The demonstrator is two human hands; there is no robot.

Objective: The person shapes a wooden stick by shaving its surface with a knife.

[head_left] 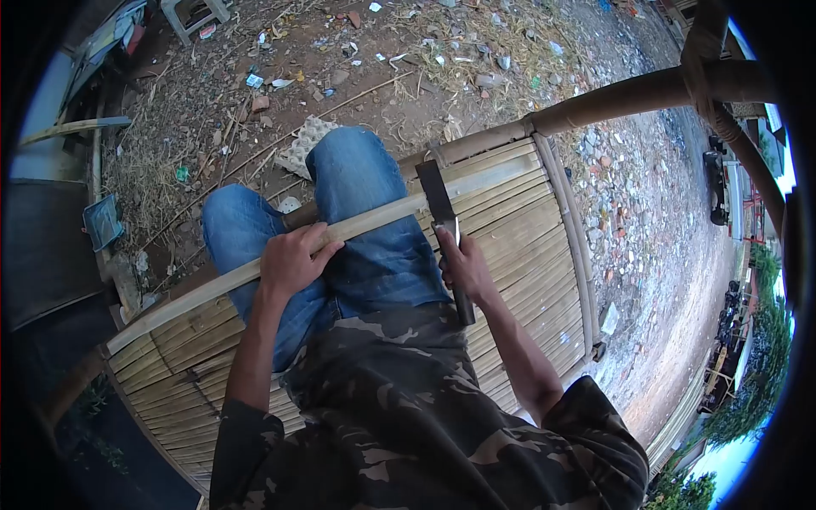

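A long pale bamboo strip (374, 219) lies across my jeans-covered thighs. My left hand (291, 257) is wrapped over the strip near its middle, thumb pointing right. My right hand (463, 265) grips the handle of a machete (436, 192), whose dark, broad blade points up and away from me. The blade crosses the strip just right of my right knee; whether it touches the strip cannot be told. Beneath me is a slatted bamboo bench (510, 212).
A bamboo rail (612, 100) runs along the far right side of the bench to a post. Litter and dry stalks cover the ground, with an egg tray (304, 146) beyond my knees. A plastic stool (194, 19) stands at top left, a blue container (104, 223) at left.
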